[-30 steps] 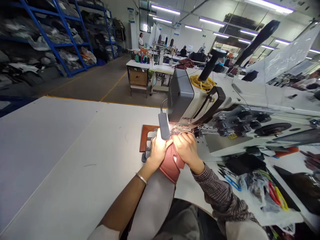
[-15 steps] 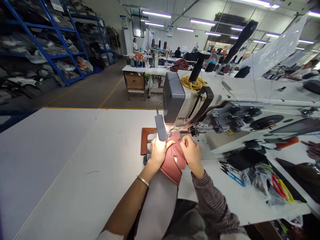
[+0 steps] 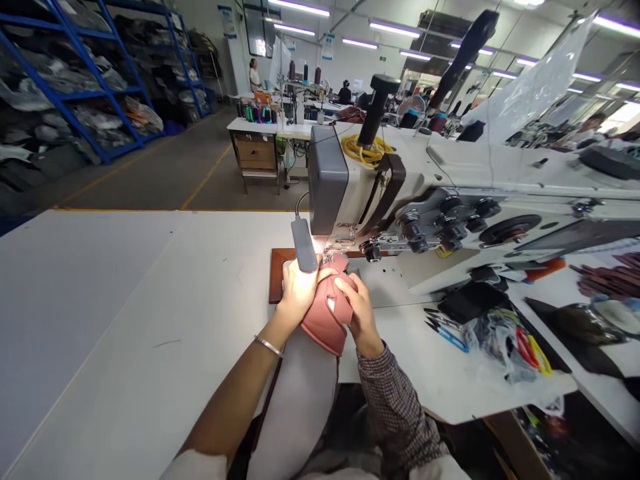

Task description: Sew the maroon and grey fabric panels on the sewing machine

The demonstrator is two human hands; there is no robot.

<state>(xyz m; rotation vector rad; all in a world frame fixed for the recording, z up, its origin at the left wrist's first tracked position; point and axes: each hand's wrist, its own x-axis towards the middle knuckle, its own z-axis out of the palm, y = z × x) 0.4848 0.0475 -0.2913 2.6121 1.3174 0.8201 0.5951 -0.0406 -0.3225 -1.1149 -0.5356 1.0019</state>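
A padded salmon-pink piece (image 3: 325, 321) with a small slit lies under the needle area of a sewing machine (image 3: 345, 187). From its lower edge a long grey panel (image 3: 297, 400) hangs down toward my lap. My left hand (image 3: 299, 293) grips the piece's left side, with the thumb on top, close beside the lamp head (image 3: 304, 245). On the right side, my right hand (image 3: 359, 308) holds the same piece, fingers on its upper face. The far edge of the piece is at the presser foot (image 3: 329, 255); the needle itself is too small to make out.
A brown guide plate (image 3: 276, 283) borders the sewing spot. Right of my hands lie blue thread snips (image 3: 450, 337), a plastic bag (image 3: 493, 343) and red-and-yellow-handled scissors (image 3: 533, 350). The white table (image 3: 125, 333) extends left. Blue shelves (image 3: 85, 73) stand behind.
My right hand has gone from a pinch above the piece's right side to fingers laid along it. My left hand keeps its grip. The whole view has shifted slightly.
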